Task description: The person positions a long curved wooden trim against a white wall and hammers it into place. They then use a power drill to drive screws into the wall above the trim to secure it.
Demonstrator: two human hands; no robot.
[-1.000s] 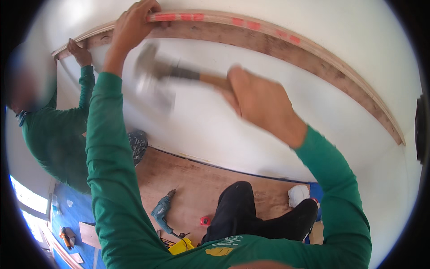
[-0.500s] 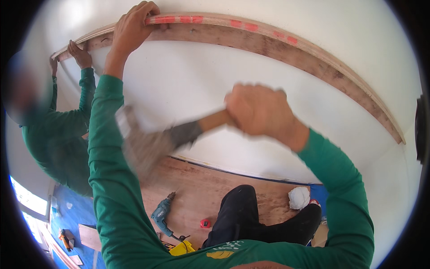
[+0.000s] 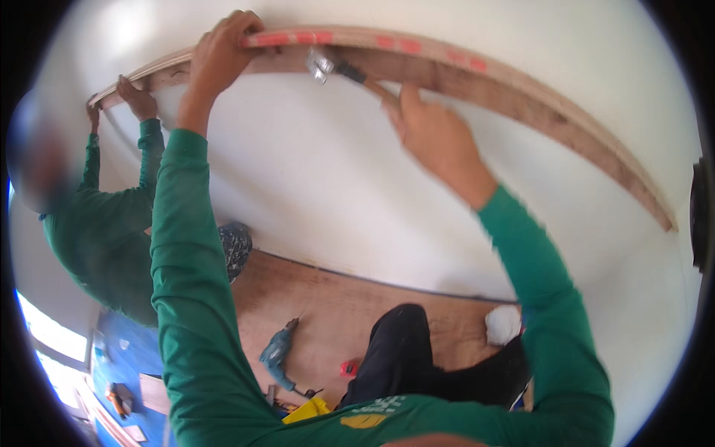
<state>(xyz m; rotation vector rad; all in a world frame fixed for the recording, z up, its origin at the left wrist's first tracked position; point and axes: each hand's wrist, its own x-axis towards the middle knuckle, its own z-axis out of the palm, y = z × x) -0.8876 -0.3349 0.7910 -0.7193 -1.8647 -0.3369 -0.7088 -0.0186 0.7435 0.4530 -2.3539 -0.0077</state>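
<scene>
Two hands work high on the white wall: the left hand [image 3: 223,46] grips the wooden batten [image 3: 477,82] near its left end; the right hand [image 3: 436,134], fingers wrapped, holds a hammer [image 3: 331,67] against the batten's lower edge.

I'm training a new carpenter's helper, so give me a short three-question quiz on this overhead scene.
1. True or false: the right hand holds a hammer whose head is up at the wooden strip.
2. What does the left hand do? A) grips a drill B) presses on the strip C) hangs free
3. Which power tool lies on the board below?

Key: 1 true; 2 B; 3 a drill.
</scene>
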